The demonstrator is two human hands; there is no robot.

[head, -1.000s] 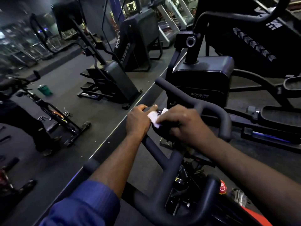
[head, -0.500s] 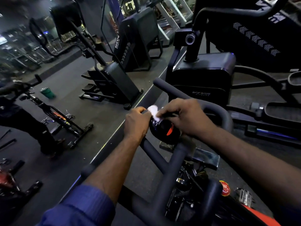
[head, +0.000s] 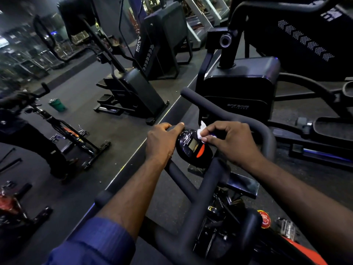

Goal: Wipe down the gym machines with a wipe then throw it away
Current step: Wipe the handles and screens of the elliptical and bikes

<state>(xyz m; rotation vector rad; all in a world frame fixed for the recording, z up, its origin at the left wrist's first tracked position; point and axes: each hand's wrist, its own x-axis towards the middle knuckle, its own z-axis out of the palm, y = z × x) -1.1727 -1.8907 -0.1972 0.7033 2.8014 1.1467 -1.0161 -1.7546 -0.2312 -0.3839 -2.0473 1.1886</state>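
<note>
Wiping the bike console – the wipe-down step is in hand, the throwing away not yet begun.

Far left, a small green bin [head: 57,105] stands on the dark rubbery floor, well apart from the bike – probably where the wipe ends up. The left hand [head: 162,142] curls round the matte, foam-like handlebar [head: 214,109] just beside the console [head: 192,147], steadying it. The console is a glossy black oval with a small grey screen and a red button. At its upper right edge sits the wipe [head: 200,131], a crumpled white scrap pinched between the thumb and fingertips of the right hand [head: 231,140]. The next move probably calls for light strokes across the slick face, then along the curved, tubular bars.
</note>
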